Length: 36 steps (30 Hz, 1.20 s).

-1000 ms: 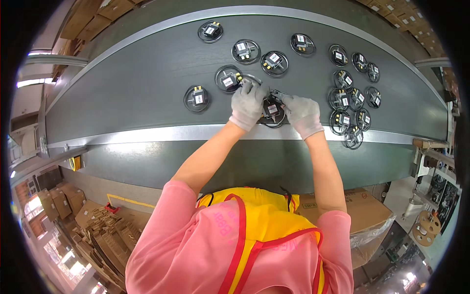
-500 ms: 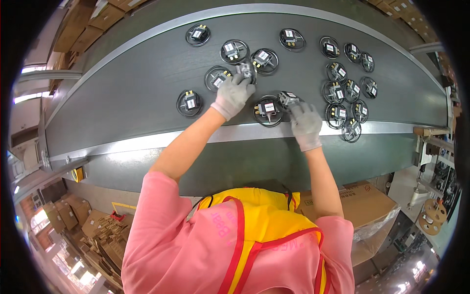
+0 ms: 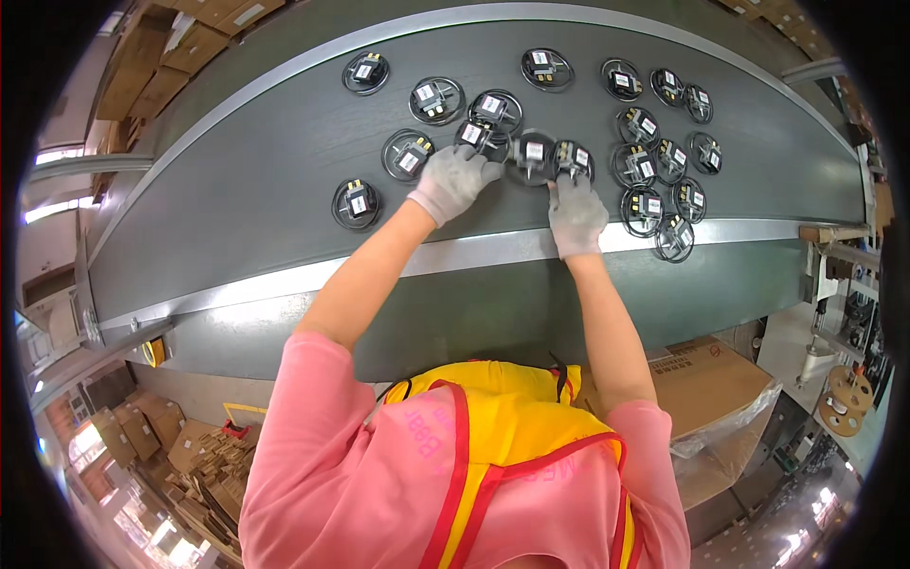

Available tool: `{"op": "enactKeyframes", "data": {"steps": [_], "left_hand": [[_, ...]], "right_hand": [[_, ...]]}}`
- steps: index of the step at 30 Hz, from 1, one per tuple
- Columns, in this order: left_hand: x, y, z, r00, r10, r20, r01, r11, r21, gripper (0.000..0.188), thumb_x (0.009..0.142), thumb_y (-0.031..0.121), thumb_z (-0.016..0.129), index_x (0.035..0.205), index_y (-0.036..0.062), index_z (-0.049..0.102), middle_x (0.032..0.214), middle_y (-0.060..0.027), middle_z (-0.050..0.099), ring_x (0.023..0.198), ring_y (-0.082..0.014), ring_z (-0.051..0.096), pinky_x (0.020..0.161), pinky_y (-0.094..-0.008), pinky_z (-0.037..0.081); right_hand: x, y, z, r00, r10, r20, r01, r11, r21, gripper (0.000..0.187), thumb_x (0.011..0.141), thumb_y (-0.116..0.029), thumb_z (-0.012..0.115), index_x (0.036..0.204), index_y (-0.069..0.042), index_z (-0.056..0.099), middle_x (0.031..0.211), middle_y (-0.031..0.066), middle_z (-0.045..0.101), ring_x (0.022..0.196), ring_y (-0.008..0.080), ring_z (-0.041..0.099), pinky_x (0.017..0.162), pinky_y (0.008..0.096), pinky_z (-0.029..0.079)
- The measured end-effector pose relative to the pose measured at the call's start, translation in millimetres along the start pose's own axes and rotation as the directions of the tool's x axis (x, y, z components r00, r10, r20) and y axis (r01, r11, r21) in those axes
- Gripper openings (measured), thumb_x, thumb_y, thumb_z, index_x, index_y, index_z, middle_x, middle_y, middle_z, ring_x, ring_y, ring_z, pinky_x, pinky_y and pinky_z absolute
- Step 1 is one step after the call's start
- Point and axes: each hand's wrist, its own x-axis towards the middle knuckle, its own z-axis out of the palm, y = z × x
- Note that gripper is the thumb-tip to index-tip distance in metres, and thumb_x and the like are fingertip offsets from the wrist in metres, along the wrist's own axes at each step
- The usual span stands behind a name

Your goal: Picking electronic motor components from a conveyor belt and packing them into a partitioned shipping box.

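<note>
My gloved left hand is over the belt with bent fingers at the near edge of a coiled black power cord with a plug and white label. Its fingertips are partly hidden. My gloved right hand has its fingers closed on the near side of another coiled power cord, its plug facing up. Between the hands, a blurred coiled cord touches the one at my right hand. Just beyond my left hand, one more coil overlaps the cord there. A further coil lies left of that hand.
The dark conveyor belt has a metal rail along its near side. Several coiled cords cluster at the right, one lapping the rail. Single coils lie at the left. A cardboard box stands below right.
The right hand has moved away from me and slightly left with its cord. The blurred coil beside it has shifted farther onto the belt. Other coils have slid slightly left; my left hand has barely moved.
</note>
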Motion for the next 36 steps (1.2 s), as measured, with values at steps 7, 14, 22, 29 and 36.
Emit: {"op": "enactKeyframes", "data": {"steps": [7, 14, 22, 29, 36], "left_hand": [[-5, 21, -29, 0.93, -0.346, 0.128, 0.309, 0.92, 0.239, 0.031, 0.079, 0.009, 0.056, 0.109, 0.0158, 0.061, 0.107, -0.0073, 0.06, 0.092, -0.0261, 0.062, 0.072, -0.0371, 0.053], [40, 42, 13, 0.969, -0.245, 0.006, 0.245, 0.969, -0.008, 0.036, 0.08, 0.012, 0.056, 0.116, 0.0105, 0.06, 0.127, -0.0092, 0.053, 0.104, -0.0268, 0.057, 0.078, -0.0361, 0.05], [69, 45, 26, 0.922, -0.373, 0.106, 0.361, 0.925, 0.117, 0.035, 0.079, 0.012, 0.06, 0.113, 0.0166, 0.064, 0.132, -0.0124, 0.048, 0.105, -0.0302, 0.056, 0.078, -0.0366, 0.05], [18, 104, 9, 0.872, -0.437, 0.218, 0.473, 0.867, -0.154, 0.026, 0.077, 0.008, 0.059, 0.101, 0.0164, 0.066, 0.115, -0.0132, 0.054, 0.098, -0.0342, 0.059, 0.077, -0.0418, 0.053], [-32, 93, -59, 0.376, -0.582, 0.721, 0.587, -0.452, -0.672, 0.013, 0.096, 0.015, 0.052, 0.102, 0.0063, 0.058, 0.078, -0.004, 0.055, 0.075, -0.0209, 0.061, 0.067, -0.0372, 0.051]], "right_hand": [[16, 13, 17, 0.997, 0.044, -0.062, -0.024, 0.956, 0.293, 0.022, 0.086, -0.026, 0.061, 0.105, -0.015, 0.063, 0.094, 0.0112, 0.064, 0.08, 0.0318, 0.066, 0.066, 0.0443, 0.053], [4, 13, 13, 0.995, -0.026, -0.094, 0.052, 0.958, 0.283, 0.025, 0.084, -0.02, 0.061, 0.109, -0.02, 0.065, 0.095, 0.0072, 0.063, 0.079, 0.0297, 0.064, 0.067, 0.0415, 0.052], [2, 26, 17, 0.998, 0.041, -0.054, -0.036, 0.995, 0.096, 0.025, 0.083, -0.024, 0.064, 0.108, -0.023, 0.065, 0.096, 0.0036, 0.064, 0.081, 0.0247, 0.066, 0.065, 0.0395, 0.053], [32, 26, 28, 0.957, 0.263, -0.123, -0.198, 0.901, 0.385, 0.02, 0.086, -0.026, 0.061, 0.104, -0.018, 0.066, 0.092, 0.0102, 0.067, 0.078, 0.0313, 0.067, 0.066, 0.0427, 0.053], [79, 9, -4, 0.897, 0.148, 0.416, -0.422, 0.01, 0.907, 0.022, 0.092, -0.02, 0.06, 0.105, -0.003, 0.066, 0.096, 0.0045, 0.068, 0.079, 0.0102, 0.063, 0.064, 0.0211, 0.048]]}}
